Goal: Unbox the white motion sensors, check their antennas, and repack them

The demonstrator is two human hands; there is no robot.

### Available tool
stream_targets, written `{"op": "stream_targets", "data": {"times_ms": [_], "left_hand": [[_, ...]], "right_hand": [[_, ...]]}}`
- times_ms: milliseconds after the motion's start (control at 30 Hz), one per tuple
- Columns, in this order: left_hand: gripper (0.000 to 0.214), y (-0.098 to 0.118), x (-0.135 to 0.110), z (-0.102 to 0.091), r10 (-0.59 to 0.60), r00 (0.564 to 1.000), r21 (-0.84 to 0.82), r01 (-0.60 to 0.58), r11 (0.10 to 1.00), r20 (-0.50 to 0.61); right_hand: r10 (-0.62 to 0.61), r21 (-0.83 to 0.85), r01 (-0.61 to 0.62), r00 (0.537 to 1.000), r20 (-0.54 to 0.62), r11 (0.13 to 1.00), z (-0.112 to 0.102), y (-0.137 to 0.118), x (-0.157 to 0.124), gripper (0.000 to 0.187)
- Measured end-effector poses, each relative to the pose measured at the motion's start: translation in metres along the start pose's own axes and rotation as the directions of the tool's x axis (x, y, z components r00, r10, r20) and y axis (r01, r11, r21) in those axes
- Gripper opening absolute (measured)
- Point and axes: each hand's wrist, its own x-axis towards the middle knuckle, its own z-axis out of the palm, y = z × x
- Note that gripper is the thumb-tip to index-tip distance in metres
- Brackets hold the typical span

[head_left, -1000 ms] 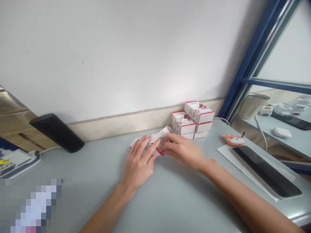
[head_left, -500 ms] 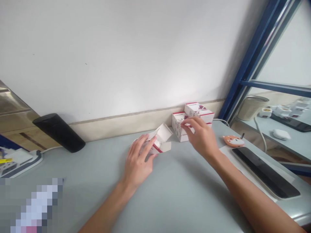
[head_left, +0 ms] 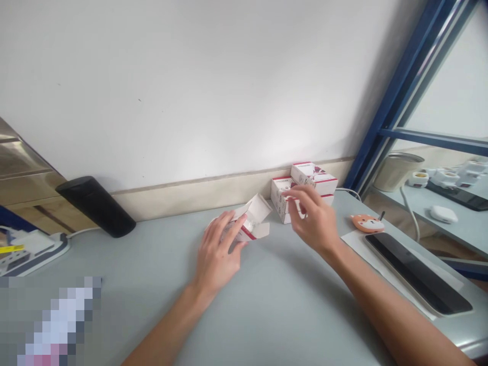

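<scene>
My left hand (head_left: 219,251) rests fingers-down on a small white and red carton (head_left: 254,222) lying on the grey table (head_left: 267,305), its end flaps standing open toward the right. My right hand (head_left: 313,218) hovers just right of that carton, fingers loosely curled and spread, nothing visible in them. Directly behind the right hand is a stack of white and red boxes (head_left: 314,178) against the wall; the fingertips are close to the stack's front.
A black cylinder (head_left: 95,206) lies at the back left, with a white device (head_left: 34,249) beside it. At right are an orange fox-shaped item (head_left: 366,222) and a dark tablet (head_left: 417,272) on white paper. Blue shelving (head_left: 400,91) stands at right.
My right hand let go of the open carton and moved right toward the stack of boxes, then drew slightly back. My left hand stayed on the carton, whose flaps now stand open.
</scene>
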Motion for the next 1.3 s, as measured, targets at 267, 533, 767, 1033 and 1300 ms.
{"op": "stream_targets", "data": {"times_ms": [267, 533, 767, 1033, 1300], "left_hand": [[0.059, -0.003, -0.002, 0.001, 0.073, 0.997, 0.017, -0.073, 0.997, 0.031], [0.063, 0.005, 0.006, -0.011, 0.188, 0.981, 0.013, -0.189, 0.982, 0.051], [0.063, 0.001, 0.006, -0.007, 0.152, 0.983, 0.056, -0.158, 0.986, 0.104], [0.06, -0.008, 0.009, -0.007, 0.126, 0.981, 0.002, -0.127, 0.992, 0.147], [0.056, -0.021, 0.009, -0.015, 0.004, 0.954, -0.005, -0.003, 1.0, 0.3]], "right_hand": [[-0.234, 0.098, 0.213, 0.91, 0.343, 0.972, 0.021, -0.023, -0.021, 0.023], [-0.283, 0.032, 0.284, 0.926, 0.25, 0.958, 0.028, -0.016, -0.021, 0.019], [-0.154, -0.042, 0.18, 0.925, 0.346, 0.983, 0.025, -0.013, -0.016, 0.019], [0.032, 0.22, -0.116, 0.934, 0.355, 0.969, 0.015, -0.01, -0.013, 0.015], [0.308, 0.624, -0.328, 0.94, 0.145, 0.709, 0.018, -0.004, -0.008, 0.041]]}}
